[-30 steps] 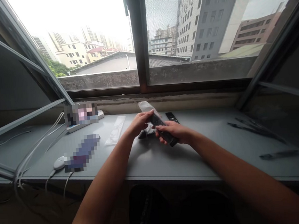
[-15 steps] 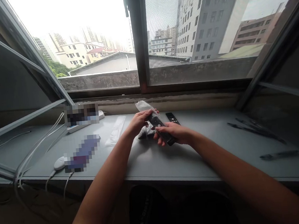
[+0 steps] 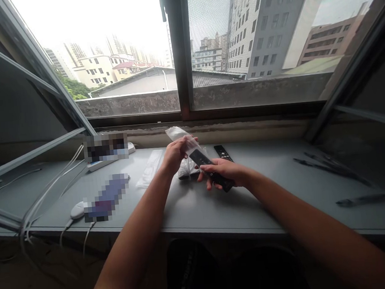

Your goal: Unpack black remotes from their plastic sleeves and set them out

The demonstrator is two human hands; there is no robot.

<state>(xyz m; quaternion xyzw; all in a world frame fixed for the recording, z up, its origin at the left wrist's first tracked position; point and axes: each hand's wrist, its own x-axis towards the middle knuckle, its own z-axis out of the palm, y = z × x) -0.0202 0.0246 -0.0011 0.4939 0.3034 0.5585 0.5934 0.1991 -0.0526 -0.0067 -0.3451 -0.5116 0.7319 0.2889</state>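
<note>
A black remote control (image 3: 211, 170) lies in my right hand (image 3: 224, 172), whose fingers wrap it from below near its lower end. My left hand (image 3: 178, 154) is shut on a transparent plastic sleeve (image 3: 181, 136), which still covers the remote's upper end. Just below my left hand, a crumpled grey-and-white packet (image 3: 186, 171) lies on the grey desk (image 3: 198, 211). A second black remote control (image 3: 223, 153) lies on the desk to the right of my right hand, not touching it.
A flat transparent bag (image 3: 150, 168), a blurred power strip (image 3: 107, 154), a white mouse (image 3: 77, 210) and a blurred object (image 3: 106, 198) lie left, with white cables. Dark slim tools (image 3: 361, 200) lie right. An open window stands behind the desk.
My left hand has moved up and left with the sleeve, and more of the remote's top face shows. My right hand has stayed nearly in place.
</note>
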